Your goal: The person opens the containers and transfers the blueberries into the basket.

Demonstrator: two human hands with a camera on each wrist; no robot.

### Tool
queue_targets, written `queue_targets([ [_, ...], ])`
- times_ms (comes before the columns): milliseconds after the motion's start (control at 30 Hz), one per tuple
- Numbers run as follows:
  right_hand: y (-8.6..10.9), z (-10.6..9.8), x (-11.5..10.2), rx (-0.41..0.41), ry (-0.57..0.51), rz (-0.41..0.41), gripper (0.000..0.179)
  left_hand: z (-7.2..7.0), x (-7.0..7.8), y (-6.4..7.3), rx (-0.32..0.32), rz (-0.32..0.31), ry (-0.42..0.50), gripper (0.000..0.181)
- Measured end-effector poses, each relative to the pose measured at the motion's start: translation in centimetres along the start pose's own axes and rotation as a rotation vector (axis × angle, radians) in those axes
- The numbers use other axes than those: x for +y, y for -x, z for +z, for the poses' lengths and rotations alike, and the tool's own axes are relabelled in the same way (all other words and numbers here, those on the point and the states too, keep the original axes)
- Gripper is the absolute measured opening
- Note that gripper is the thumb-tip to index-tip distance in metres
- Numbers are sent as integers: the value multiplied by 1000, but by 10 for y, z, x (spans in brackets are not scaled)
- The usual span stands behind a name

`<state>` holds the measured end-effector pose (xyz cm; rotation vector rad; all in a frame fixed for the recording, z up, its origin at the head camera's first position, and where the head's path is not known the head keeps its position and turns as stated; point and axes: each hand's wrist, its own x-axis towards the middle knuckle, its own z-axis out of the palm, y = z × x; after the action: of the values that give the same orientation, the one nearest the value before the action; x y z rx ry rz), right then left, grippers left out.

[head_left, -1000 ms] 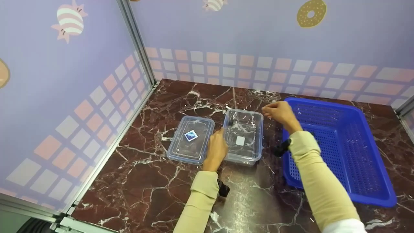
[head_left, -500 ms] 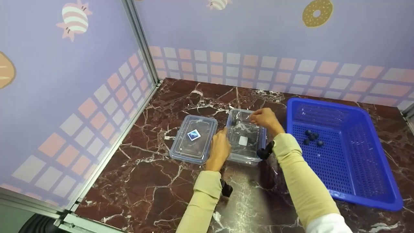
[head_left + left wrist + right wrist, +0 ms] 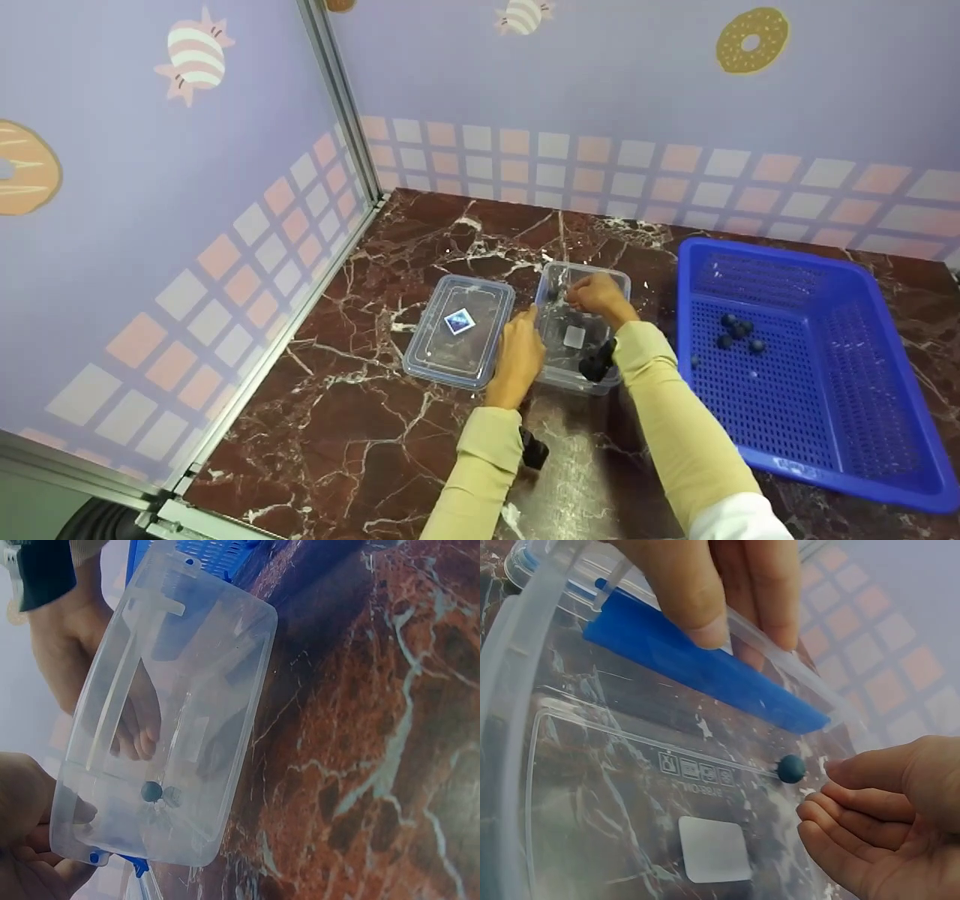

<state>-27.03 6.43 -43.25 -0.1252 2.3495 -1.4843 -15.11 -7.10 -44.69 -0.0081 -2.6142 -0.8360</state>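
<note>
A clear plastic container (image 3: 576,375) stands on the table. My left hand (image 3: 517,356) grips its left wall, thumb inside and fingers outside over a blue side clip (image 3: 697,667). Inside the container, toward the far end, is my right hand (image 3: 600,296). A dark blueberry (image 3: 791,769) lies on the container floor just off the right thumb tip; in the left wrist view the same blueberry (image 3: 152,790) shows below the right fingertips (image 3: 142,746). Nothing shows between the right thumb and its loosely bent fingers.
A blue perforated basket (image 3: 862,382) stands to the right, with several blueberries (image 3: 739,330) on its floor. Left of the container lies a clear lid (image 3: 461,349) with a blue diamond label. Patterned walls (image 3: 600,90) border the marble table (image 3: 337,435) behind and left.
My right hand has moved left from beside the basket and down into the container, where a blueberry now lies. My left hand keeps its grip on the wall. The head view has shifted slightly.
</note>
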Motion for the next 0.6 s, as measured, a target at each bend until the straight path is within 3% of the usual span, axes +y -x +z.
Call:
queue_targets([
  [267,-1,12,3,47,51,44,25,1,1,3,-10,-31,-15,41],
  [400,-19,20,12,92,68,63,21,-1,2,3,-10,-39,-15,42],
  [500,-42,24,28,107,62,12,9,-2,3,2,-20,-50,-6,43],
  [600,-41,26,24,111,43,0,5,-2,3,1,-35,-59,-4,44],
])
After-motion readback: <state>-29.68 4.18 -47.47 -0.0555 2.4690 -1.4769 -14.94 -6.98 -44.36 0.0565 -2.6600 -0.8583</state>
